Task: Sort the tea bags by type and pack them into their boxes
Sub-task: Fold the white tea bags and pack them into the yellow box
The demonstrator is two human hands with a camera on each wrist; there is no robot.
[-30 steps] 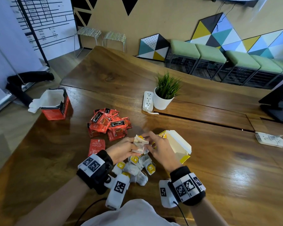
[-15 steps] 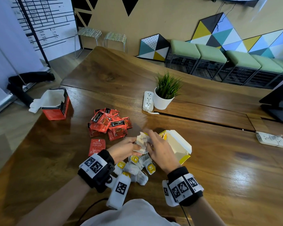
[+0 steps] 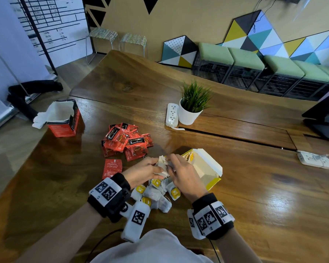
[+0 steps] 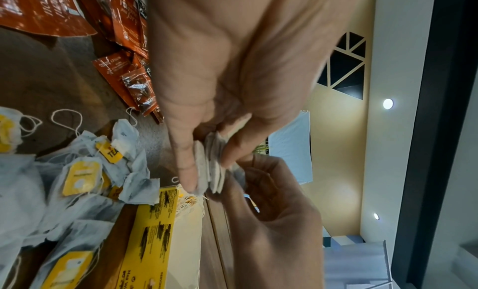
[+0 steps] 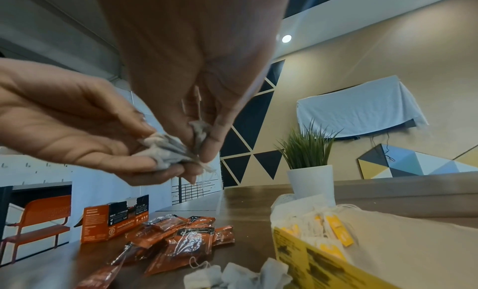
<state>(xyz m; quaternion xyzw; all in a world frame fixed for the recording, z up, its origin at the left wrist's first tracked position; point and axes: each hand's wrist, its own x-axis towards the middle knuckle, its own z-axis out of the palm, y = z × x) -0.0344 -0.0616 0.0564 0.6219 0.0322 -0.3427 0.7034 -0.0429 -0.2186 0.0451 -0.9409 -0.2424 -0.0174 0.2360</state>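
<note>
My left hand (image 3: pixel 143 170) pinches a stack of white tea bags (image 3: pixel 162 164) between thumb and fingers, seen edge-on as the white tea bags (image 4: pixel 212 166) in the left wrist view. My right hand (image 3: pixel 180 173) pinches the other end of the same white tea bags (image 5: pixel 168 148), just left of the open yellow box (image 3: pixel 205 168). That yellow box (image 5: pixel 320 256) holds several yellow-tagged bags. More loose white bags (image 3: pixel 158 194) lie under my hands. A pile of red sachets (image 3: pixel 126 141) lies beyond, one red sachet (image 3: pixel 112 168) apart. The open red box (image 3: pixel 65 118) stands far left.
A potted plant (image 3: pixel 193 103) and a white power strip (image 3: pixel 172 114) stand behind the pile. Another power strip (image 3: pixel 315 158) lies at the right, near a black monitor stand (image 3: pixel 325 118). The table edge (image 3: pixel 17 179) runs along the left.
Both hands have stayed together over the loose bags; my right hand has shifted a little left and forward onto the stack that the left hand holds.
</note>
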